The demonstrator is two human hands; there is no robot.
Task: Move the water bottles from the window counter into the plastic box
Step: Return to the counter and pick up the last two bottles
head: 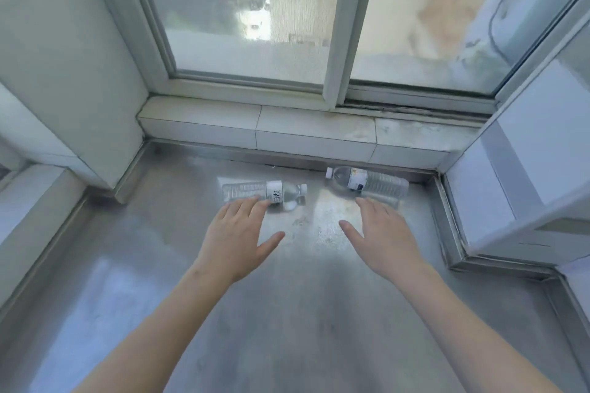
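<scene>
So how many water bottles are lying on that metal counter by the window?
2. One bottle lies on its side just beyond the left hand; the other bottle lies on its side nearer the window ledge, beyond the right hand. Neither is gripped yet.

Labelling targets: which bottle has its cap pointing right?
The left bottle, by the left hand. The other bottle, nearer the tiled ledge, points its cap left.

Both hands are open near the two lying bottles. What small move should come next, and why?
Probably close each hand on its nearest bottle. The left hand is open with fingertips at the left bottle, the right hand open just short of the right bottle. Both lie on the steel counter, ungripped.
</scene>
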